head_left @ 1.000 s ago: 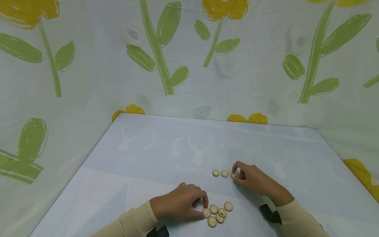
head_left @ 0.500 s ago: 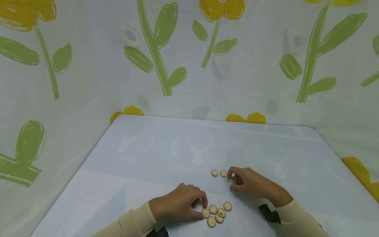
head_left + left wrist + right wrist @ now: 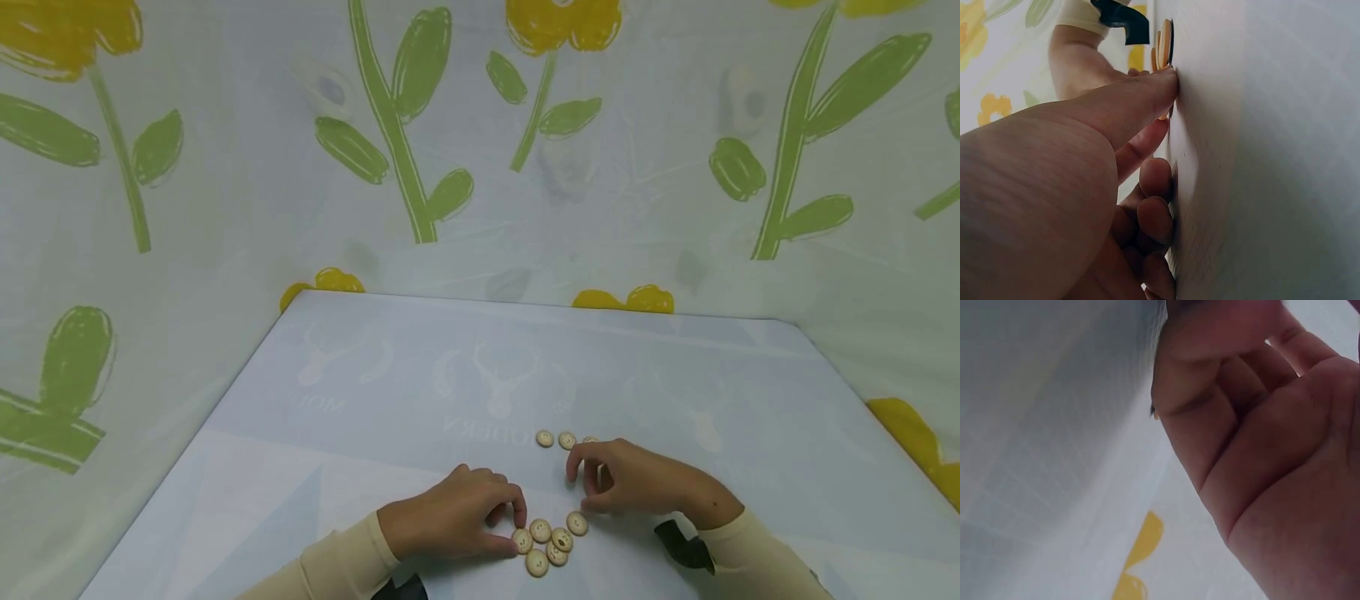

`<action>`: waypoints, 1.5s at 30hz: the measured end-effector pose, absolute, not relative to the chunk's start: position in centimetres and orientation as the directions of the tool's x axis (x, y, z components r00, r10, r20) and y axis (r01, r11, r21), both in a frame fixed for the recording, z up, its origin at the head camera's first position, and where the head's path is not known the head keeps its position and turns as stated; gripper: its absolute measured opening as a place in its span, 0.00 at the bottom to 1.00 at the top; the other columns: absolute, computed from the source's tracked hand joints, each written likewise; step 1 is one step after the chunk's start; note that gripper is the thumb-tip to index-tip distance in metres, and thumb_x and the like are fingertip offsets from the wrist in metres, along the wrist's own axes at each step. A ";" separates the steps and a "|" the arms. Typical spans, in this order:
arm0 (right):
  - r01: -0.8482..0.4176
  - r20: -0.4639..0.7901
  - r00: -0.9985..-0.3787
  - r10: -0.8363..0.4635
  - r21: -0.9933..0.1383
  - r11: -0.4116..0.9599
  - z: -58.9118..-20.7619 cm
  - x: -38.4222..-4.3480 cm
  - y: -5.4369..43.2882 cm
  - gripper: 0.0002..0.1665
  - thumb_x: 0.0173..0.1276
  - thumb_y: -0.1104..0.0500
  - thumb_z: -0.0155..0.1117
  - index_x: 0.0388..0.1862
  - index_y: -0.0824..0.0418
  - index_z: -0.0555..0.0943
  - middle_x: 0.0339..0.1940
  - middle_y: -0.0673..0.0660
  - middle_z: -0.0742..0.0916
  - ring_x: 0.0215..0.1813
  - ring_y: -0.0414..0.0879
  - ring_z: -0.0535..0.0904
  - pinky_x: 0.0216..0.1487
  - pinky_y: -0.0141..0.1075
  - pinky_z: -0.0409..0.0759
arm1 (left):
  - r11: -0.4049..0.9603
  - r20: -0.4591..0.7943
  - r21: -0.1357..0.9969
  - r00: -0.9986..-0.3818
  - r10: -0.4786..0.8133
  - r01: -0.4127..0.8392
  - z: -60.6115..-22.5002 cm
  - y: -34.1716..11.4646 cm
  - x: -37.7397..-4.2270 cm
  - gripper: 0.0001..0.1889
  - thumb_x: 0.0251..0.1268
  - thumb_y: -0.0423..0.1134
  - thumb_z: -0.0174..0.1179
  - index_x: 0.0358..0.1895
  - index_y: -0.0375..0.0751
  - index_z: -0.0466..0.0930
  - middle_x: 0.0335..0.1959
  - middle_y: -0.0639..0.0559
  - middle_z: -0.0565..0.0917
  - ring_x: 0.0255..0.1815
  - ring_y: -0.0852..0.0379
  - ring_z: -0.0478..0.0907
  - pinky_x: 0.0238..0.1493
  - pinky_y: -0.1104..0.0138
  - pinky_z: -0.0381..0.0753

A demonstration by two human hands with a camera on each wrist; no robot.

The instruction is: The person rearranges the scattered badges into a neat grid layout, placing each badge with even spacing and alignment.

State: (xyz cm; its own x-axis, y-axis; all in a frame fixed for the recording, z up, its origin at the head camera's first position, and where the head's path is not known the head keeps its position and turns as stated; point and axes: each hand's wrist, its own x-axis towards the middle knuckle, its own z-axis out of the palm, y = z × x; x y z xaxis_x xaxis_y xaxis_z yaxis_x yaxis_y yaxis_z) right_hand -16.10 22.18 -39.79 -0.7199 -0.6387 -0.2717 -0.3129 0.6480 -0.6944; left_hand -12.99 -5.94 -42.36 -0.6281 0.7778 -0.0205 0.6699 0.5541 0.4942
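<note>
My left hand (image 3: 457,512) rests on the table and pinches a round wooden button (image 3: 522,541) between thumb and index finger, at the left edge of a loose cluster. Several more pale wooden buttons (image 3: 541,530) lie against it, one overlapping another. My right hand (image 3: 637,479) hovers between that cluster and a row of three buttons farther back, its thumb and index finger apart with nothing seen between them. A lone button (image 3: 577,523) lies just below its thumb. In the row, the left button (image 3: 544,438) and middle button (image 3: 567,440) show; fingers partly cover the right one (image 3: 591,439).
A pale printed cloth covers the table (image 3: 405,358). Behind it hangs a curtain (image 3: 255,150) with green stems and yellow flowers. A black strap (image 3: 684,546) sits at the right wrist, and another (image 3: 401,587) at the left.
My right hand has let go of the right button in the row and moved back toward the cluster. The left hand has stayed on its button.
</note>
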 end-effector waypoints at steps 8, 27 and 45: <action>-0.299 -0.298 -0.706 -0.643 -0.697 0.652 -39.4 -15.6 21.8 0.15 0.58 0.56 0.77 0.41 0.49 0.80 0.27 0.46 0.82 0.28 0.36 0.76 0.30 0.30 0.75 | 0.557 -0.022 0.488 -0.628 0.778 0.672 -42.3 -5.8 -13.0 0.10 0.58 0.54 0.71 0.38 0.63 0.80 0.24 0.69 0.70 0.28 0.74 0.65 0.33 0.70 0.60; -0.336 -0.309 -0.672 -0.673 -0.682 0.649 -40.3 -14.8 21.6 0.14 0.56 0.55 0.78 0.37 0.44 0.80 0.24 0.43 0.80 0.27 0.31 0.73 0.31 0.28 0.73 | 0.553 -0.041 0.503 -0.620 0.783 0.664 -42.3 -5.8 -12.8 0.09 0.59 0.53 0.71 0.38 0.63 0.80 0.25 0.68 0.71 0.28 0.74 0.65 0.34 0.71 0.61; -0.387 -0.279 -0.663 -0.694 -0.667 0.637 -39.7 -14.8 20.9 0.16 0.54 0.60 0.77 0.35 0.45 0.79 0.25 0.44 0.78 0.28 0.31 0.71 0.31 0.27 0.72 | 0.554 -0.039 0.525 -0.632 0.774 0.646 -42.3 -6.0 -13.0 0.10 0.58 0.53 0.71 0.38 0.63 0.80 0.24 0.68 0.71 0.28 0.74 0.65 0.35 0.71 0.61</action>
State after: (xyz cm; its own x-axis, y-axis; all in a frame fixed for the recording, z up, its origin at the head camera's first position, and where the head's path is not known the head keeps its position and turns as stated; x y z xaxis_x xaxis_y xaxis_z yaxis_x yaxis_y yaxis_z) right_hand -14.78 20.93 -39.68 -0.6634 -0.6945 -0.2785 -0.3868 0.6370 -0.6668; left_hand -13.02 -6.02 -42.31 -0.6325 0.7736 -0.0387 0.6458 0.5542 0.5252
